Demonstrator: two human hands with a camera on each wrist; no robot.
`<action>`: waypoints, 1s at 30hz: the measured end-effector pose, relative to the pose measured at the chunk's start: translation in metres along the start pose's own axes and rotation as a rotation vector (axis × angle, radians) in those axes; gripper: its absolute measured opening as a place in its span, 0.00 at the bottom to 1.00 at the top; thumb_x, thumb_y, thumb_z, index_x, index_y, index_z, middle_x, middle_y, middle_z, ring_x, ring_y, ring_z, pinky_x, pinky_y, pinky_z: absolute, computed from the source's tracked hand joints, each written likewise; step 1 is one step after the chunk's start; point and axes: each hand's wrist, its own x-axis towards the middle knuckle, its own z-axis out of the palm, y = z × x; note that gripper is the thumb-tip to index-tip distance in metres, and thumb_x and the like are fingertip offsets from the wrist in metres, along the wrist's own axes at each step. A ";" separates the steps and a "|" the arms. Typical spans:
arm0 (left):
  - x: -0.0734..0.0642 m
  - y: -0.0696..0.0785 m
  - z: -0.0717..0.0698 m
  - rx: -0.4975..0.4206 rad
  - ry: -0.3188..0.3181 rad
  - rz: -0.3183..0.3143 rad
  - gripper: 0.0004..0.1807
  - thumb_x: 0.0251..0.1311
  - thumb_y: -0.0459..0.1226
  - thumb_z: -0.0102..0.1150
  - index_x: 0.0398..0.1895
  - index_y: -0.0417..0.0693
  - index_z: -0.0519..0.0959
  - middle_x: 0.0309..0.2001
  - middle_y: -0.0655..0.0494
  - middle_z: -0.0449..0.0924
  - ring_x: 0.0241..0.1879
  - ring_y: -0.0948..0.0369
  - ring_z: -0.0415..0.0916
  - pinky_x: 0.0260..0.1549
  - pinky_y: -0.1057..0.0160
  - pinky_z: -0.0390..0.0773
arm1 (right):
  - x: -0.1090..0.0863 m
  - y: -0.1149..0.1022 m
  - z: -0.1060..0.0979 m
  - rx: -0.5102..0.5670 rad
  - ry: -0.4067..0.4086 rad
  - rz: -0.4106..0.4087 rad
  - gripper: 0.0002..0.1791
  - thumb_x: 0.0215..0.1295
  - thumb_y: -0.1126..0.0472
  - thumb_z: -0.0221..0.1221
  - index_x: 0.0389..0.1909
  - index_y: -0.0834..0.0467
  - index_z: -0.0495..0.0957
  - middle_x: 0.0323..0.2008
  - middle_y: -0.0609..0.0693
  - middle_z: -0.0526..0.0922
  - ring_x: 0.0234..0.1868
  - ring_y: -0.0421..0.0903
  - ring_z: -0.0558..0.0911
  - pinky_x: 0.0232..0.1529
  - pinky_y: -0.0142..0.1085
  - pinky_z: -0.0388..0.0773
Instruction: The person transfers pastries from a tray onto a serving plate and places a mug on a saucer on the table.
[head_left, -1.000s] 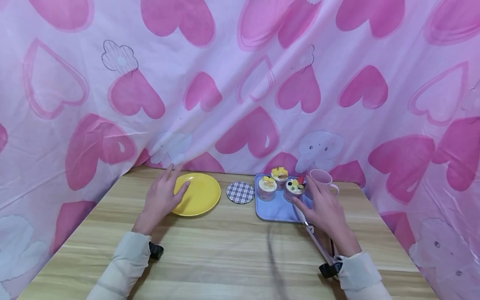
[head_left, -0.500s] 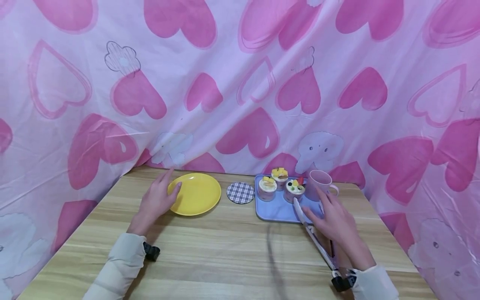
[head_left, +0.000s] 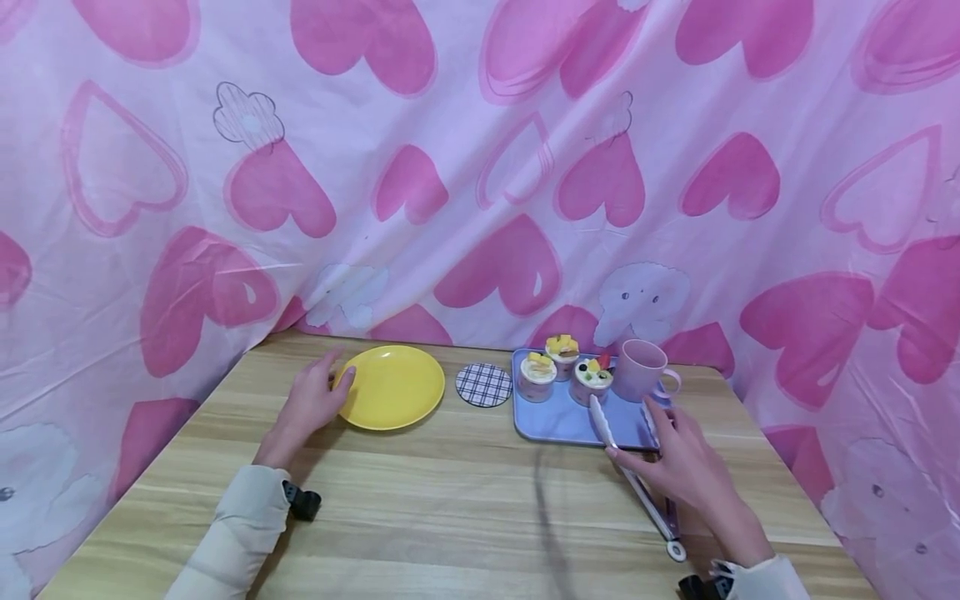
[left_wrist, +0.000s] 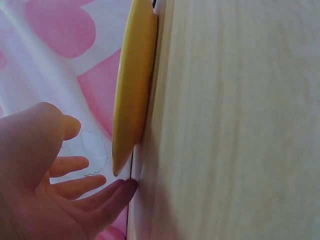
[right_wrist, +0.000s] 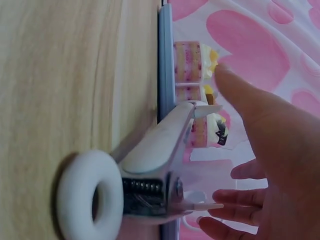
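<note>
My left hand (head_left: pixel 306 408) is at the left rim of a yellow plate (head_left: pixel 393 387), its fingers loosely bent. In the left wrist view, those fingers (left_wrist: pixel 82 187) stand just beside the plate edge and hold nothing. My right hand (head_left: pixel 693 471) hovers with thumb and fingers spread over a pair of tongs (head_left: pixel 649 507), whose tips lie on a blue tray (head_left: pixel 555 427). From the right wrist, a gap shows between the fingers and the tongs (right_wrist: pixel 155 147); contact at the fingertips is unclear. Three cups of cake (head_left: pixel 537 385) and a pink mug (head_left: pixel 637 377) stand on the tray.
A round checked coaster (head_left: pixel 483 385) lies between plate and tray. The wooden table (head_left: pixel 450 517) ends at a pink heart-patterned curtain (head_left: pixel 495 267) behind and at both sides.
My right hand has drawn back to the lower right, from beside the mug to over the tongs. The left hand has shifted slightly left and lower along the plate. Tray and plate stay put.
</note>
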 end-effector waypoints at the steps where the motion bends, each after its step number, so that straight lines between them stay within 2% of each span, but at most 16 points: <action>1: 0.000 0.000 0.000 -0.007 -0.002 -0.002 0.33 0.81 0.44 0.53 0.80 0.34 0.66 0.72 0.25 0.72 0.68 0.32 0.77 0.67 0.33 0.78 | -0.002 0.001 -0.001 0.000 0.000 -0.003 0.73 0.54 0.12 0.60 0.88 0.56 0.50 0.75 0.74 0.62 0.71 0.71 0.68 0.59 0.74 0.78; 10: 0.001 -0.007 0.003 -0.037 -0.029 -0.036 0.30 0.82 0.43 0.51 0.77 0.31 0.69 0.70 0.24 0.74 0.65 0.32 0.80 0.64 0.35 0.81 | -0.007 0.006 -0.003 0.025 -0.014 0.008 0.75 0.51 0.16 0.67 0.87 0.59 0.50 0.64 0.74 0.68 0.55 0.66 0.75 0.50 0.66 0.86; 14: 0.001 -0.009 0.002 -0.042 -0.046 -0.050 0.28 0.81 0.41 0.50 0.75 0.31 0.71 0.68 0.25 0.76 0.64 0.33 0.81 0.64 0.36 0.82 | -0.009 0.008 -0.003 0.050 -0.055 0.028 0.75 0.52 0.18 0.69 0.87 0.60 0.48 0.62 0.75 0.67 0.51 0.65 0.77 0.49 0.64 0.87; 19: 0.001 -0.009 0.001 -0.053 -0.051 -0.052 0.25 0.80 0.37 0.50 0.71 0.31 0.75 0.67 0.28 0.79 0.65 0.36 0.82 0.63 0.39 0.83 | -0.009 0.011 -0.001 0.069 -0.123 0.045 0.77 0.54 0.19 0.69 0.86 0.65 0.45 0.67 0.81 0.65 0.57 0.71 0.78 0.56 0.70 0.83; 24: 0.000 -0.011 0.001 -0.053 -0.040 -0.039 0.24 0.75 0.31 0.50 0.70 0.31 0.77 0.65 0.30 0.82 0.62 0.37 0.84 0.62 0.40 0.84 | -0.009 0.012 -0.001 0.088 -0.169 0.058 0.78 0.54 0.19 0.68 0.86 0.69 0.44 0.74 0.82 0.61 0.69 0.77 0.72 0.62 0.72 0.78; 27: 0.000 -0.014 0.002 -0.038 -0.032 -0.036 0.24 0.72 0.30 0.50 0.69 0.30 0.78 0.64 0.29 0.82 0.61 0.38 0.85 0.61 0.40 0.84 | -0.010 0.013 0.000 0.105 -0.174 0.037 0.79 0.53 0.19 0.69 0.86 0.68 0.43 0.77 0.80 0.59 0.74 0.77 0.68 0.66 0.73 0.75; 30: 0.001 -0.018 0.003 -0.023 -0.021 -0.037 0.25 0.71 0.30 0.50 0.68 0.29 0.78 0.62 0.29 0.84 0.59 0.38 0.86 0.60 0.40 0.84 | -0.010 0.013 0.001 0.114 -0.178 0.019 0.78 0.53 0.20 0.70 0.86 0.68 0.43 0.79 0.79 0.58 0.75 0.76 0.68 0.68 0.72 0.74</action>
